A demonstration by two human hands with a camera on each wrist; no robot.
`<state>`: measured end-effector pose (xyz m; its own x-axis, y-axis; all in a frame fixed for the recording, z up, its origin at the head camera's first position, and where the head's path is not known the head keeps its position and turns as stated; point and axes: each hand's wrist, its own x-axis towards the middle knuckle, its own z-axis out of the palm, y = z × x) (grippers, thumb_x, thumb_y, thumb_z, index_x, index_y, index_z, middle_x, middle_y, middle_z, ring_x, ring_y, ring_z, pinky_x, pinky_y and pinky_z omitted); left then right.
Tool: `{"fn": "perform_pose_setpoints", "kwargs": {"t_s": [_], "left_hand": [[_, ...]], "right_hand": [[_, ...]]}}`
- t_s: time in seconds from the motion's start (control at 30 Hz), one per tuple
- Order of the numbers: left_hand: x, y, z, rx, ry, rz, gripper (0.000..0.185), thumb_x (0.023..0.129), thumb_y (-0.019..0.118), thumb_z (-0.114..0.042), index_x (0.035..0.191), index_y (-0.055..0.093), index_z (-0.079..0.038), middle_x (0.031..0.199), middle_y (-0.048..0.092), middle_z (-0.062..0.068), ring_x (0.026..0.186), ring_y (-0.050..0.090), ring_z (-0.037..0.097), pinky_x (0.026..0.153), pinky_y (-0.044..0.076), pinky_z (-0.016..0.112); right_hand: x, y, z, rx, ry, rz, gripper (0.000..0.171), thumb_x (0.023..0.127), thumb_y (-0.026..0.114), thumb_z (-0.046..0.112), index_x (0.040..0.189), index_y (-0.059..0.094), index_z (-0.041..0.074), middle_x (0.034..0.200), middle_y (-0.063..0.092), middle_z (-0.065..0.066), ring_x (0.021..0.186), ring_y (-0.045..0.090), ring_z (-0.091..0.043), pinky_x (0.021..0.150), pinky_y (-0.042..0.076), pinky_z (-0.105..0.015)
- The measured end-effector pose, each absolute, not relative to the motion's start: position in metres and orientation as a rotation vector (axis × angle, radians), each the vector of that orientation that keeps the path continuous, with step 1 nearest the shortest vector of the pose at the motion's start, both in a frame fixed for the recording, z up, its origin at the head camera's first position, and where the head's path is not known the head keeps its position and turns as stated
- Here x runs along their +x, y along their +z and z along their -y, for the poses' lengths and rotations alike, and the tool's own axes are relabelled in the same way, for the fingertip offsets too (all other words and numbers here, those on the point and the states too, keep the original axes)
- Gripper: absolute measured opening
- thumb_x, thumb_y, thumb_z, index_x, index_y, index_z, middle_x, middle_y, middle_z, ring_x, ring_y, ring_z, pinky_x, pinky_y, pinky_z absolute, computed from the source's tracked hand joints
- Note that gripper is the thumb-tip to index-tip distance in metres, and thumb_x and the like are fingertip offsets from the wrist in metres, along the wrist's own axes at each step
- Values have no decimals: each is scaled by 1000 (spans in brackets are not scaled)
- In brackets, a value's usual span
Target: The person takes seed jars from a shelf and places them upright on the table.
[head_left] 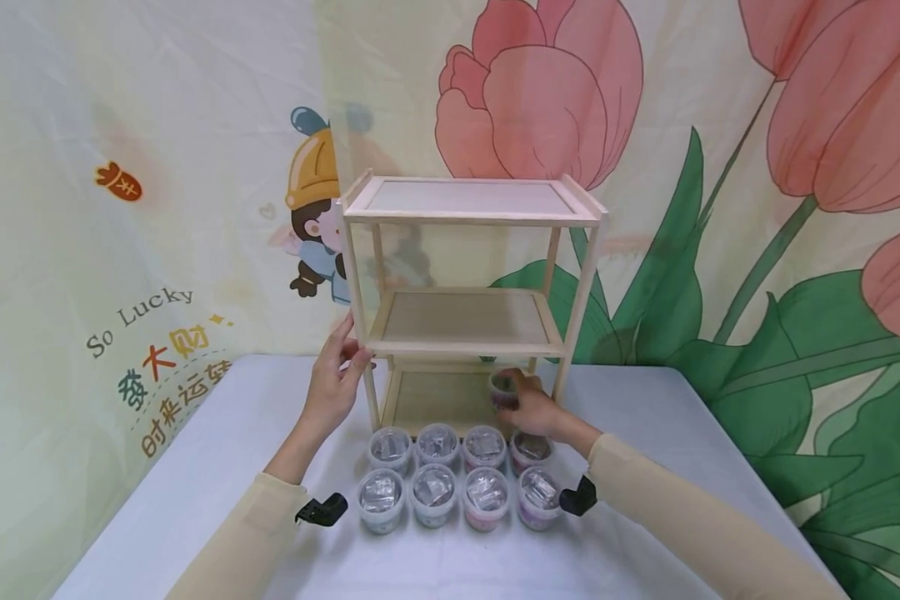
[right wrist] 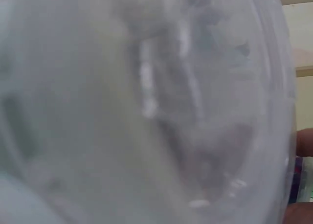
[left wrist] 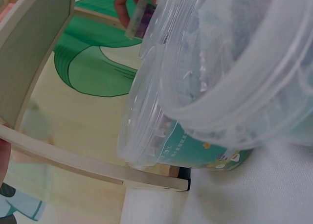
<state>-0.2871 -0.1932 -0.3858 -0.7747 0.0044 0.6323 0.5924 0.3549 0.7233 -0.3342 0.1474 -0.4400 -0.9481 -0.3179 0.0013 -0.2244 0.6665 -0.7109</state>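
Observation:
A three-tier wooden shelf [head_left: 471, 218] stands on the white table [head_left: 195, 492] against the wall. My left hand [head_left: 335, 377] grips the shelf's front left post at middle-tier height. My right hand [head_left: 531, 406] holds a small purple-labelled cup [head_left: 503, 390] at the front right of the bottom tier. Several clear-lidded cups [head_left: 459, 485] stand in two rows in front of the shelf. The left wrist view is filled by two cups [left wrist: 220, 87] close up, beside a wooden rail of the shelf [left wrist: 88, 168]. A blurred cup lid [right wrist: 146, 106] fills the right wrist view.
A printed backdrop with tulips [head_left: 540, 92] and a cartoon figure [head_left: 313, 217] hangs behind the shelf. The top and middle tiers hold nothing. Bare tablecloth lies on both sides of the cup rows.

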Motion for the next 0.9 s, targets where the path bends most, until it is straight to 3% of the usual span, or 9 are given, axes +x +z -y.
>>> {"fn": "perform_pose_setpoints", "kwargs": {"t_s": [0.13, 0.27, 0.37, 0.43, 0.53, 0.63, 0.8, 0.9], "left_hand": [[-288, -387, 194, -504, -1433, 2087, 66, 105, 61, 1, 165, 34, -6, 109, 62, 29, 100, 69, 43, 92, 58, 65], [-288, -386, 194, -496, -1434, 2098, 67, 106, 62, -1, 166, 34, -7, 111, 63, 28, 98, 67, 17, 93, 59, 61], [-287, -385, 194, -498, -1426, 2103, 67, 106, 62, -1, 166, 33, -7, 113, 63, 27, 97, 64, 6, 93, 60, 59], [-286, -384, 193, -498, -1420, 2100, 67, 105, 62, -1, 166, 34, -7, 113, 63, 27, 98, 65, 10, 92, 60, 59], [-286, -383, 190, -498, -1419, 2106, 67, 106, 62, -1, 166, 34, -8, 113, 62, 27, 100, 70, 29, 92, 60, 59], [-295, -391, 192, -496, -1426, 2106, 68, 106, 62, -2, 167, 33, -11, 114, 62, 27, 104, 69, 44, 93, 59, 62], [-314, -410, 200, -473, -1401, 2117, 71, 106, 62, -3, 169, 31, -17, 115, 62, 25, 106, 69, 43, 93, 59, 62], [-307, -403, 198, -452, -1395, 2123, 70, 106, 62, -4, 168, 32, -17, 113, 62, 25, 104, 69, 42, 93, 63, 50]], "right_hand": [[-335, -442, -147, -481, -1162, -2786, 65, 97, 72, 7, 154, 40, 9, 150, 30, -44, 108, 50, -37, 83, 50, -47], [-336, -445, -147, -516, -1169, -2825, 61, 96, 73, 6, 150, 45, 9, 148, 36, -43, 119, 50, -42, 85, 52, -50], [-336, -448, -147, -553, -1180, -2864, 57, 95, 75, 4, 146, 51, 9, 143, 42, -42, 127, 48, -46, 90, 53, -55], [-336, -449, -147, -560, -1200, -2884, 54, 95, 77, 4, 143, 54, 9, 140, 45, -40, 127, 49, -48, 93, 53, -59], [-334, -450, -148, -531, -1232, -2884, 49, 96, 77, 5, 140, 57, 12, 139, 45, -38, 125, 51, -46, 96, 52, -62], [-334, -450, -149, -490, -1246, -2867, 46, 99, 74, 7, 141, 58, 15, 141, 43, -37, 116, 55, -40, 93, 52, -58], [-331, -446, -149, -570, -1243, -2900, 44, 101, 71, 6, 142, 59, 16, 138, 52, -31, 109, 62, -34, 86, 58, -48], [-326, -438, -150, -698, -1250, -2918, 43, 101, 72, 4, 141, 60, 13, 134, 59, -24, 111, 64, -34, 87, 60, -45]]}}
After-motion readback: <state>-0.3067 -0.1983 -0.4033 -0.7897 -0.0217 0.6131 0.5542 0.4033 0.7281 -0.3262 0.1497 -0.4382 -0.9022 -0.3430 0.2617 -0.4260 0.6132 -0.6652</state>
